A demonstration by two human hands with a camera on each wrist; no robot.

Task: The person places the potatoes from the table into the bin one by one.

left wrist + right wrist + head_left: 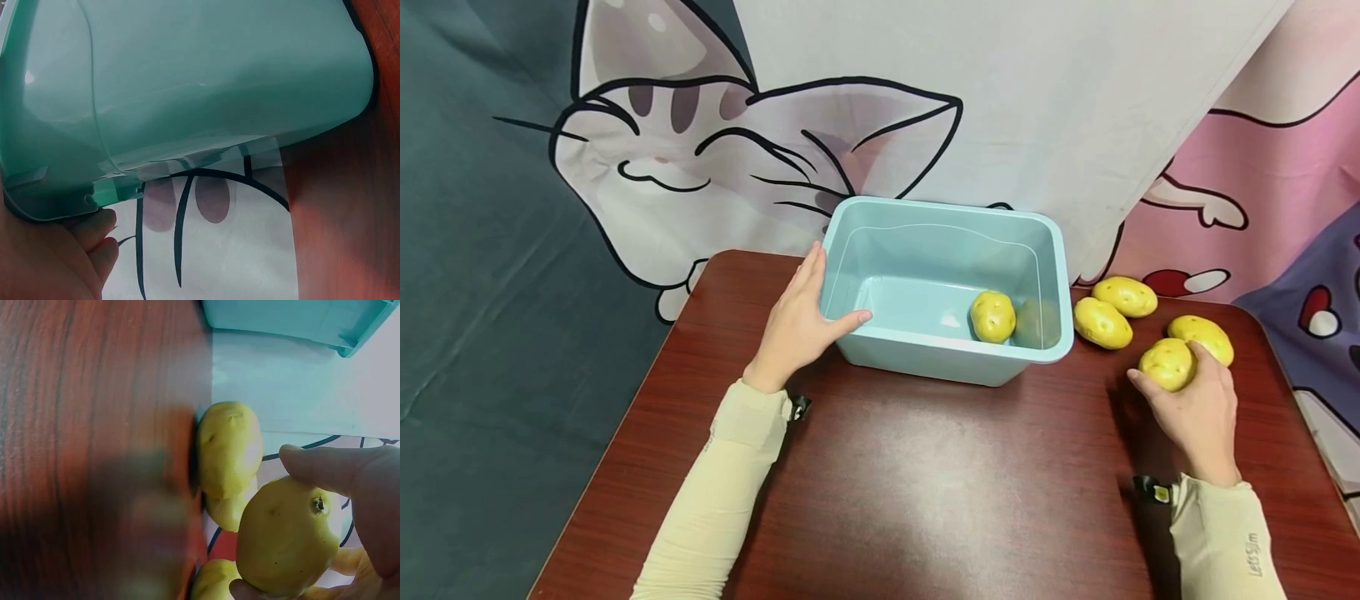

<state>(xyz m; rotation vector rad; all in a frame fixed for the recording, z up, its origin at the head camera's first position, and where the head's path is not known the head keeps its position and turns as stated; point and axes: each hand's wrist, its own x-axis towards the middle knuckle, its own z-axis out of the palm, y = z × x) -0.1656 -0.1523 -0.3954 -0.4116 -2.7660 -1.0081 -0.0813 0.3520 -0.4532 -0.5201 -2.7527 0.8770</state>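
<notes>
With fingers and thumb around a yellow potato [1168, 364], my right hand [1198, 408] holds it at the right of the table. The held potato [289, 537] fills the lower part of the right wrist view. Behind it lies another potato [1204, 337], partly covered. My left hand [797, 325] rests on the near left corner of a light blue plastic bin [947, 350]. Its fingers lie straight along the left side and its thumb reaches over the front rim. One potato [992, 317] sits inside the bin, toward the right.
Two potatoes, one nearer [1102, 323] and one farther [1124, 297], lie just right of the bin. The brown wooden table [925, 475] ends at a cloth backdrop [1037, 108] with cartoon cats behind the bin.
</notes>
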